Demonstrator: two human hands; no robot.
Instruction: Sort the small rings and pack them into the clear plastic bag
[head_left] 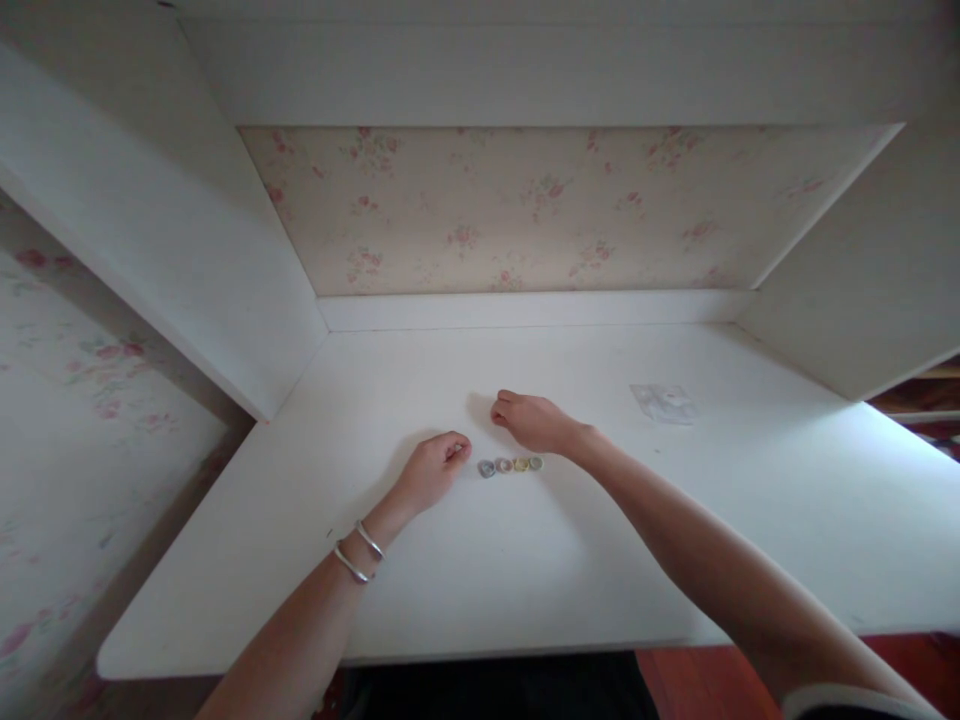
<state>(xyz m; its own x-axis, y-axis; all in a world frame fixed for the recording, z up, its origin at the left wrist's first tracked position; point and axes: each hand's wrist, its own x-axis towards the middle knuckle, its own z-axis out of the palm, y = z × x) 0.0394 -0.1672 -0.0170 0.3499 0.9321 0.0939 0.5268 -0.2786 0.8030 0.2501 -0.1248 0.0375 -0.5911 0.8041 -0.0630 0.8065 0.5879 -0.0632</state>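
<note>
My left hand [435, 470] is closed just left of a short row of small round pieces [520, 465] on the white desk. Its thumb and forefinger are pressed together, and whatever may be between them is too small to name. Beyond the row, my right hand [531, 420] is also closed, with its fingers bent down close to the desktop. The fingers hide anything they may hold. Several round pieces lie side by side, bluish grey at the left, then reddish, yellow and greenish. Neither hand covers them.
A crumpled clear plastic bag [664, 403] lies at the right on the white desk [465, 600]. White side panels and a low ledge [540, 310] bound the desk at the back. Two silver bangles [360, 555] circle my left wrist.
</note>
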